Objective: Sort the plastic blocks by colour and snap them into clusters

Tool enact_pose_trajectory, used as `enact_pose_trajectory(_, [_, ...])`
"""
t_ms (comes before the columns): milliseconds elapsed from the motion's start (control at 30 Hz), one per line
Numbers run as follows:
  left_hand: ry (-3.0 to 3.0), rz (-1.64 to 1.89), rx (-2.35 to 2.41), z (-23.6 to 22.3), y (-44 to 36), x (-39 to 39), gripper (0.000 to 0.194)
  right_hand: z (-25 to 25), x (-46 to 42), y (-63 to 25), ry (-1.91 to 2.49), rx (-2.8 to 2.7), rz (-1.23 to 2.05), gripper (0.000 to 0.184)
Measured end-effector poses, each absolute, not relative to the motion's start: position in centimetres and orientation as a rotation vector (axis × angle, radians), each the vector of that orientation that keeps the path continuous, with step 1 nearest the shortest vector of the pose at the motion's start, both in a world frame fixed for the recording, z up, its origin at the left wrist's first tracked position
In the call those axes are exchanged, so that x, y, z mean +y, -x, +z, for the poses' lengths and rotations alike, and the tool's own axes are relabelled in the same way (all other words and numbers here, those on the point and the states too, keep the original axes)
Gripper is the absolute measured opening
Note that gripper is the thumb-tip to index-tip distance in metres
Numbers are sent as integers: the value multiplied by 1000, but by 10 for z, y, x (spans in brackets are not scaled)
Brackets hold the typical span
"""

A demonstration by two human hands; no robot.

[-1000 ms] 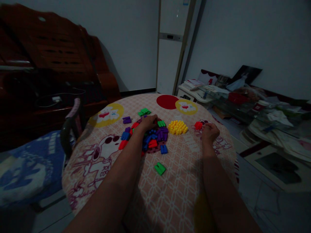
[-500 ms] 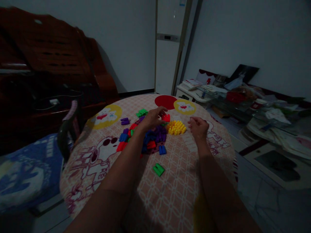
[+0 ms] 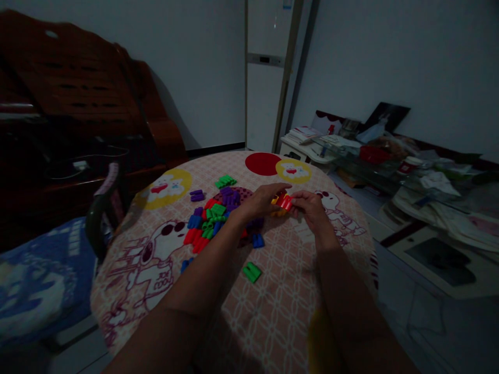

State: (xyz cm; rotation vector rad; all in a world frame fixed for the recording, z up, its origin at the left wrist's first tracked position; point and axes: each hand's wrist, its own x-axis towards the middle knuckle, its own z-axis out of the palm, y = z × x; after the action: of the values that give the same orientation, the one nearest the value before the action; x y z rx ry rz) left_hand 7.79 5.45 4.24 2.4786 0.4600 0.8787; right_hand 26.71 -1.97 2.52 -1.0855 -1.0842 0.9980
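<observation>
A red plastic building block (image 3: 287,202) is between my two hands, above the yellow blocks (image 3: 277,212), which are mostly covered. My left hand (image 3: 262,201) grips it from the left, fingers over the top and thumb below. On the other side, the fingertips of my right hand (image 3: 311,208) pinch its right end. Left of my hands lies a loose heap of red, green, blue and purple blocks, with a green block (image 3: 218,209) on top. My left forearm hides part of this heap. A blue block (image 3: 258,240) and another green block (image 3: 252,271) lie apart, nearer to me.
The round table has a patterned cloth (image 3: 273,311). Green blocks (image 3: 225,181) and purple blocks (image 3: 197,195) lie at the heap's far side. A chair with a blue cushion (image 3: 47,275) stands left; a cluttered glass-topped stand (image 3: 351,156) is at right.
My left hand has moved right, bringing the red block over the yellow ones. My right hand has come left and closed on the block's right end. The view has shifted slightly.
</observation>
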Motion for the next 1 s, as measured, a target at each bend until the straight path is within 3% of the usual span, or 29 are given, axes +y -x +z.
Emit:
enact_pose_trajectory(133, [-2389,1019,571,50,-65,60,65,25,-18,-291,1128,-925,758,22])
enact_pose_trajectory(267, [-2233,1114,820,61,-42,71,48,17,-14,-323,1270,-776,328,19])
enact_pose_trajectory(433, [-2135,1125,933,66,-31,74,41,7,-15,-336,1529,-998,-37,16])
enact_pose_trajectory(1000, [-1973,1206,1384,77,55,90,43,-13,-11,-325,1951,-1192,-172,15])
